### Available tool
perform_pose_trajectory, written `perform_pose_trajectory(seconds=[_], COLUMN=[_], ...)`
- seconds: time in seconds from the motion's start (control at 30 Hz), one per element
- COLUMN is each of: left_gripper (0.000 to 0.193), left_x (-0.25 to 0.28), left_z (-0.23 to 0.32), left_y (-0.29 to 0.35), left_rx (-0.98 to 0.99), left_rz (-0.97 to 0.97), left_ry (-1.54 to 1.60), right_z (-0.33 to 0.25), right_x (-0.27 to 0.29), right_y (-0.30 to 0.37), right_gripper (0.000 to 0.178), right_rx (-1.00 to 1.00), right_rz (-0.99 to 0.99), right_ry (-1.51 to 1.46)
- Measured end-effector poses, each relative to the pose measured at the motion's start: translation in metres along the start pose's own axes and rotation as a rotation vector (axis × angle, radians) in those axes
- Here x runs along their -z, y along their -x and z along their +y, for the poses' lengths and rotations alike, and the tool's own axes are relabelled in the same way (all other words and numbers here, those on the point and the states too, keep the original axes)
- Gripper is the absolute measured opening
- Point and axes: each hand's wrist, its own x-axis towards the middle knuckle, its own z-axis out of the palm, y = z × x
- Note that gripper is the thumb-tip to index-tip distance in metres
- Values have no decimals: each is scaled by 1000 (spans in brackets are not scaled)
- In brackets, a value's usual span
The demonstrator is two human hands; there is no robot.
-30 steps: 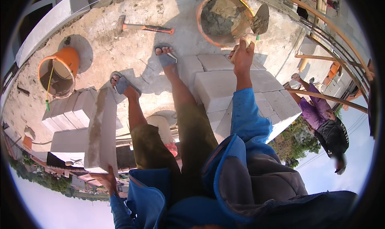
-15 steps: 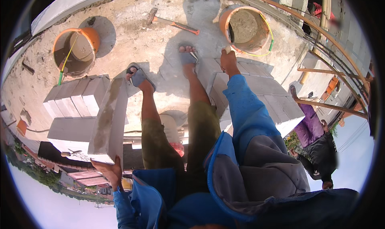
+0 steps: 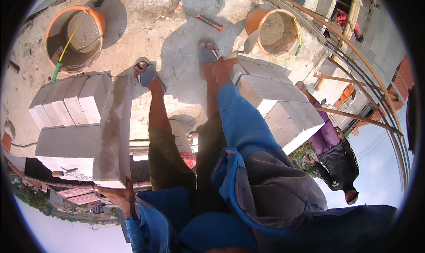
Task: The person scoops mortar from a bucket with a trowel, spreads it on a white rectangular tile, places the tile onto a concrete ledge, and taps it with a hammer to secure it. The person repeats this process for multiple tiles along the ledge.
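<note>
Left hand (image 3: 118, 196), lower left of frame: against a pale block's (image 3: 111, 133) lower end, finger closure unclear. Right hand (image 3: 225, 69), upper centre: wrapped around a trowel (image 3: 251, 41), blade beside an orange bucket (image 3: 253, 21).

A hammer (image 3: 210, 22) lay partly in shadow on the concrete floor (image 3: 146, 36), a person (image 3: 338, 164) in purple trousers (image 3: 325, 133) stood at the right near wooden poles (image 3: 359, 118), with greenery (image 3: 302, 159) just beside, and at the lower left reddish roofs (image 3: 77, 195) showed near trees (image 3: 33, 195).
</note>
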Motion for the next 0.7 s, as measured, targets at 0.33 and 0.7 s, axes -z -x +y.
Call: perform_pose_trajectory(seconds=[0.33,0.7], left_gripper=[124,128], left_x=[3,-2], left_z=[7,-19], left_y=[-10,-6], left_rx=[-62,10], left_rz=[67,111], left_ry=[101,238], right_z=[-138,-418], right_x=[18,-86], right_y=[222,335], right_gripper=[55,47], right_rx=[847,1480], right_rz=[-652,-316], right_ry=[889,1315])
